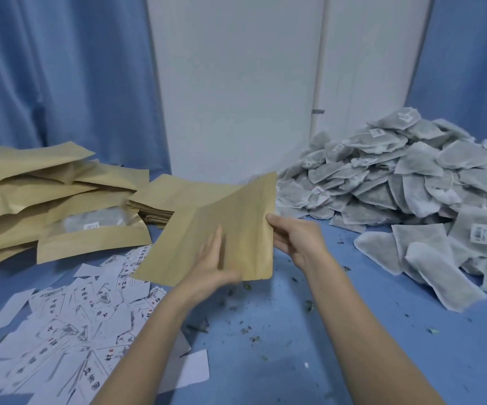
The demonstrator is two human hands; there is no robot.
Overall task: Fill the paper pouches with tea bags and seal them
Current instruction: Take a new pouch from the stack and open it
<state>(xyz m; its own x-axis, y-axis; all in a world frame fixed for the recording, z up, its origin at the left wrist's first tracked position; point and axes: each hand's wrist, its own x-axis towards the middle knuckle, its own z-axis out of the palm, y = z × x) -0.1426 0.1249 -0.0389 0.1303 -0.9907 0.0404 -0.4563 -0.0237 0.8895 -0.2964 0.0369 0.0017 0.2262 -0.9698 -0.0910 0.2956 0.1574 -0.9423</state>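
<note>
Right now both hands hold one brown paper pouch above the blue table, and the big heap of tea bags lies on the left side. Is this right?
Not quite. In the head view the heap of tea bags lies on the right side. Both the left hand and the right hand do hold one brown paper pouch.

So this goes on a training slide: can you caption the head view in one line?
Both hands, left and right, hold an empty paper pouch between stacked pouches and a tea bag heap.
</note>
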